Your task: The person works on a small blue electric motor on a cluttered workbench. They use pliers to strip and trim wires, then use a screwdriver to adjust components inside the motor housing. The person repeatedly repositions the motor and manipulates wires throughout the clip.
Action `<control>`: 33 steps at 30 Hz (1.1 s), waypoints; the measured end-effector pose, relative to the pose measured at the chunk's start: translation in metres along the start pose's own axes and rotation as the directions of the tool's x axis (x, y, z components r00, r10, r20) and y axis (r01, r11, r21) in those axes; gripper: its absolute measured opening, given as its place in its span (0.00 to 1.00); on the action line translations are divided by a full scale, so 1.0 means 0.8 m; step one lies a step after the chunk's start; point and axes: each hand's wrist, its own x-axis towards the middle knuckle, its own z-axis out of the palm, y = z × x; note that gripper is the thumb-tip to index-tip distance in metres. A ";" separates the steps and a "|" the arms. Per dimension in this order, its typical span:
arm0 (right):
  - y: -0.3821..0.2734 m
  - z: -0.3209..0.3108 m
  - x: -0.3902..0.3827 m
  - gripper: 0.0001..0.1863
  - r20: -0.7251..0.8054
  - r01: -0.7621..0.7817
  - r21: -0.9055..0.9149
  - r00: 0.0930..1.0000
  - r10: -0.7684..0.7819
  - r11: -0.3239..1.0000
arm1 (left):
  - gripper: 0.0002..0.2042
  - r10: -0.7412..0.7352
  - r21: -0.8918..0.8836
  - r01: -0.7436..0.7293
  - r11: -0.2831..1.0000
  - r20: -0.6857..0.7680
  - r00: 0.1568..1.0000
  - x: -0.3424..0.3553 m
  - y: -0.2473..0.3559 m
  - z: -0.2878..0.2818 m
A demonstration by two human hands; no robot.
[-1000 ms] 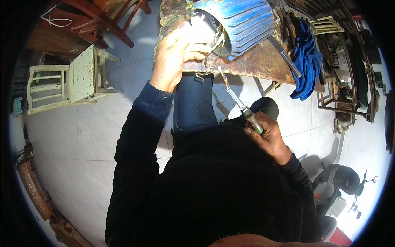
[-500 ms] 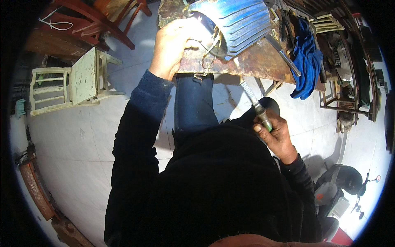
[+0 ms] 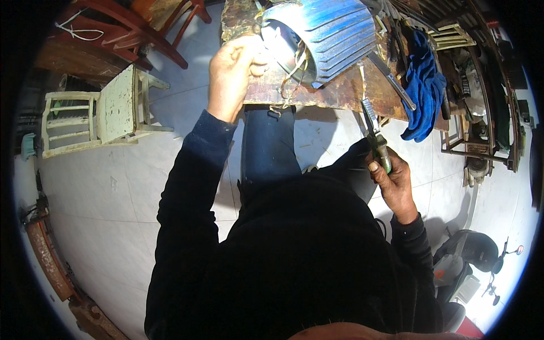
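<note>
A blue finned motor housing [image 3: 334,42] lies on its side on the worn wooden bench [image 3: 263,93], its round open end toward my left hand. Loose wires [image 3: 290,85] come out of that opening and hang over the bench's front edge. Just left of the rim is my left hand [image 3: 235,71], fingers curled together; strong glare hides what they may hold. My right hand [image 3: 394,184] is closed round the green handle of a slim tool with a ribbed metal shaft [image 3: 369,116], which resembles a soldering iron. Its thin pale tip points up toward the bench, right of the housing.
A long metal bar [image 3: 391,80] and a blue cloth [image 3: 422,85] lie at the bench's right side. Pale green chair [image 3: 116,107] and red wooden furniture [image 3: 170,42] stand on the left. A scooter [image 3: 473,249] is parked at lower right, below a shelf rack [image 3: 481,153].
My left hand has drawn back slightly from the housing's rim, its fingers more curled. My right hand has moved right and a little upward, and the tool's tip has swung up over the bench edge.
</note>
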 end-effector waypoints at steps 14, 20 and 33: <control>0.000 -0.006 -0.005 0.19 -0.019 -0.069 -0.006 0.997 0.069 0.998 | 0.09 0.560 0.682 -0.504 0.530 0.164 0.812 0.039 0.032 0.006; 0.006 -0.017 0.000 0.20 -0.063 -0.142 0.006 0.988 0.142 0.990 | 0.08 0.297 0.451 -0.315 0.835 0.113 0.948 0.003 0.026 -0.018; 0.002 -0.125 0.050 0.25 -0.323 -0.146 -0.458 0.946 -0.011 0.877 | 0.36 0.370 0.483 -0.469 0.739 0.290 0.882 0.118 0.114 0.009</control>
